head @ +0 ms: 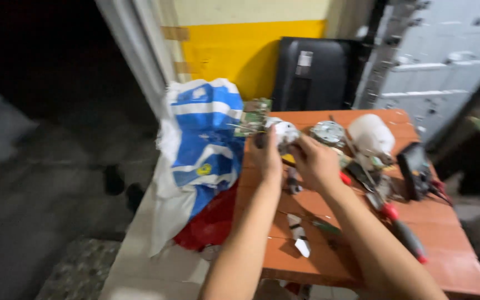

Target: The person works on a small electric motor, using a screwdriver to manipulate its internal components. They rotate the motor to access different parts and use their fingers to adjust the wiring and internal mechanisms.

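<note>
Both my hands meet over the far left part of an orange-brown table [445, 250]. My left hand [266, 157] and my right hand [315, 162] together grip a small rounded white and grey part [284, 133], held just above the tabletop. The frame is blurred, so the part's details are unclear. A green circuit board [253, 118] lies just behind my left hand.
A blue and white sack [204, 144] over a red bag [209, 225] sits at the table's left edge. On the table: a round metal part [328, 133], a white housing [371, 136], a dark meter [415, 169], red-handled tools [404, 233]. A black panel [312, 72] leans behind.
</note>
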